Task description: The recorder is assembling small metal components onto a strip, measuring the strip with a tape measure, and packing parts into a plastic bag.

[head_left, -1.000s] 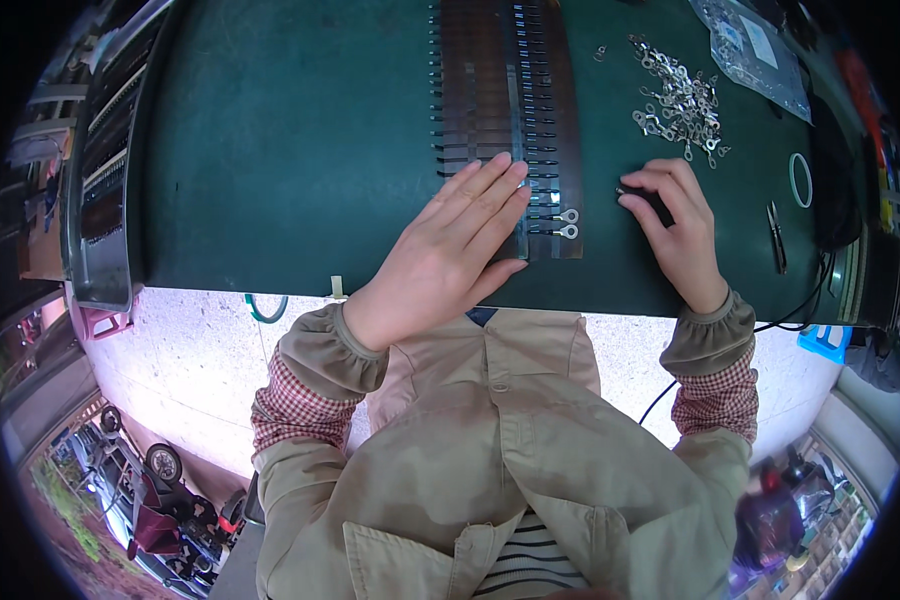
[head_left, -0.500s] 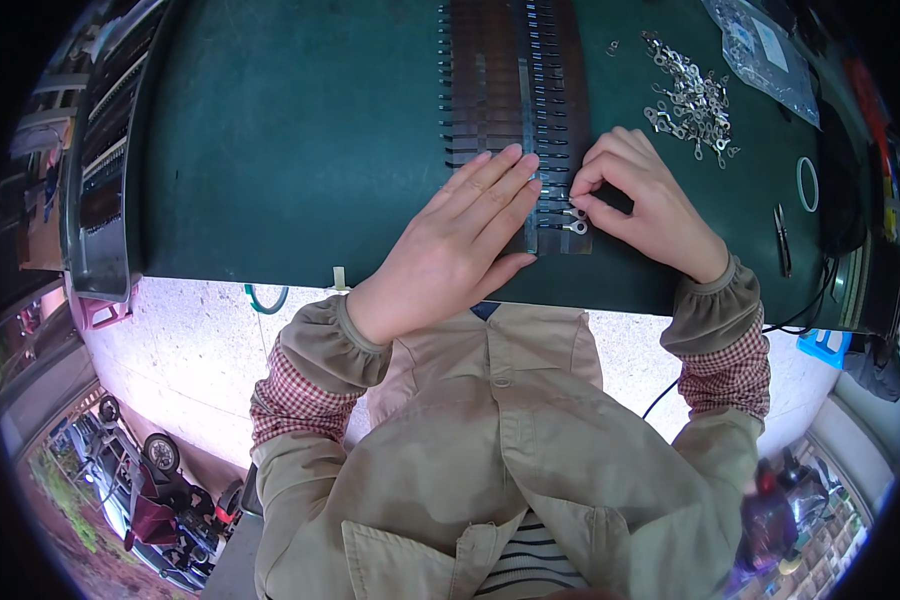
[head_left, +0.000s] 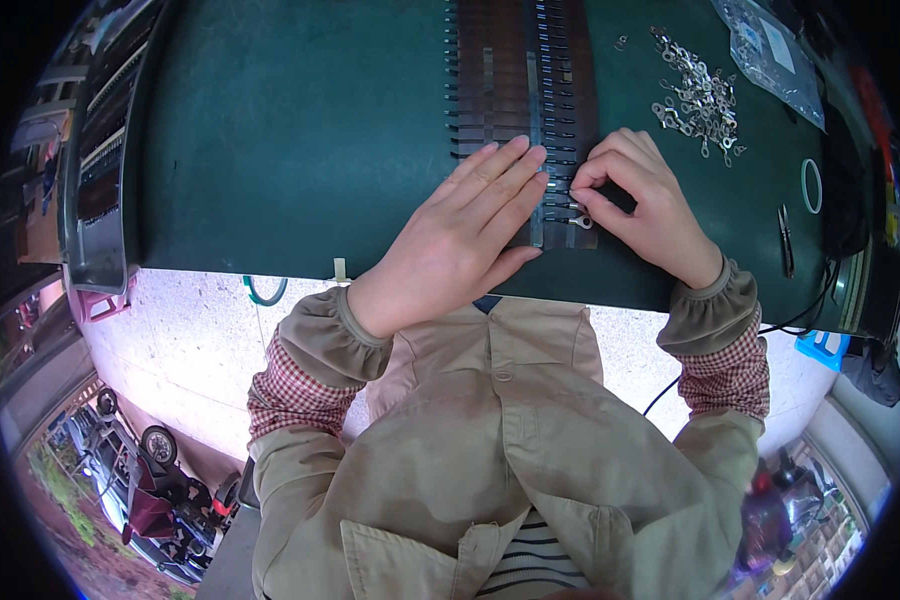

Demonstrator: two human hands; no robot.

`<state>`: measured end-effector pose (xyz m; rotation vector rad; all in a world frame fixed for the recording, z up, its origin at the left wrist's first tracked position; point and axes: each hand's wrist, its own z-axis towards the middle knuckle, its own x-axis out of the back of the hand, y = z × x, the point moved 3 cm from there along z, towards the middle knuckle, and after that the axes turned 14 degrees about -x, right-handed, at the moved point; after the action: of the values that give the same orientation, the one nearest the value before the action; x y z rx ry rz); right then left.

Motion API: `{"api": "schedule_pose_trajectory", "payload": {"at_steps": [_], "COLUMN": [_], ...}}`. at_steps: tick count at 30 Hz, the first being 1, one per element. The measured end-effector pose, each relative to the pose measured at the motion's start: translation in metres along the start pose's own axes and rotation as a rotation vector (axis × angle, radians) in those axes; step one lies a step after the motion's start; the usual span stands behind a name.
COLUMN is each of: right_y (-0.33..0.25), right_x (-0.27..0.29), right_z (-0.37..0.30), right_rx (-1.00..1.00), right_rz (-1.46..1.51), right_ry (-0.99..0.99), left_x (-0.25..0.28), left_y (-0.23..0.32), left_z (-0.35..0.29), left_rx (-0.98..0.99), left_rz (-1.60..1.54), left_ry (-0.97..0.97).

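Observation:
A brown strip (head_left: 510,100) with a row of short dark wires (head_left: 558,100) along its right side lies on the green bench top. My left hand (head_left: 460,225) rests flat across the strip's near part, fingers stretched out, covering some of it. At the wire ends on the right, my right hand (head_left: 635,195) pinches thumb and forefinger together. Whatever is between those fingertips is too small and hidden to name. Just below them, a silver ring terminal (head_left: 584,222) sits at the end of a wire near the strip's near end.
A loose heap of silver ring terminals (head_left: 705,105) lies right of the strip, beside a clear plastic bag (head_left: 770,50). Farther right are a pale ring (head_left: 812,187) and small snips (head_left: 786,240). A metal tray (head_left: 100,240) stands at the left.
The whole view has shifted slightly. My left hand stays flat on the strip, and my right fingertips remain pinched at the wire ends, a little farther up from the nearest terminal.

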<state>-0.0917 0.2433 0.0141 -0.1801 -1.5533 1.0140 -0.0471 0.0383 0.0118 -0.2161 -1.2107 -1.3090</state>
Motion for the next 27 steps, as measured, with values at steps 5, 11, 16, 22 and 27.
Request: {"api": "schedule_pose_trajectory", "payload": {"at_steps": [5, 11, 16, 22, 27], "right_y": [-0.001, 0.015, 0.060, 0.053, 0.024], "right_x": [0.000, 0.017, 0.041, 0.035, 0.019], "right_z": [-0.003, 0.002, 0.014, 0.008, -0.006], "right_rx": [0.019, -0.095, -0.255, -0.053, -0.029], "right_rz": [0.008, 0.009, -0.198, -0.290, -0.121], "right_ry": [0.044, 0.257, 0.374, 0.275, 0.254], "left_x": [0.001, 0.001, 0.002, 0.000, 0.002], "left_y": [0.000, -0.003, -0.002, 0.001, 0.000], "left_z": [0.000, -0.002, 0.002, -0.002, -0.002], "left_rx": [-0.001, -0.002, -0.010, -0.030, -0.042], "left_rz": [-0.004, -0.020, 0.009, 0.072, 0.076], "left_ry": [0.001, 0.008, -0.014, -0.021, -0.019]}}
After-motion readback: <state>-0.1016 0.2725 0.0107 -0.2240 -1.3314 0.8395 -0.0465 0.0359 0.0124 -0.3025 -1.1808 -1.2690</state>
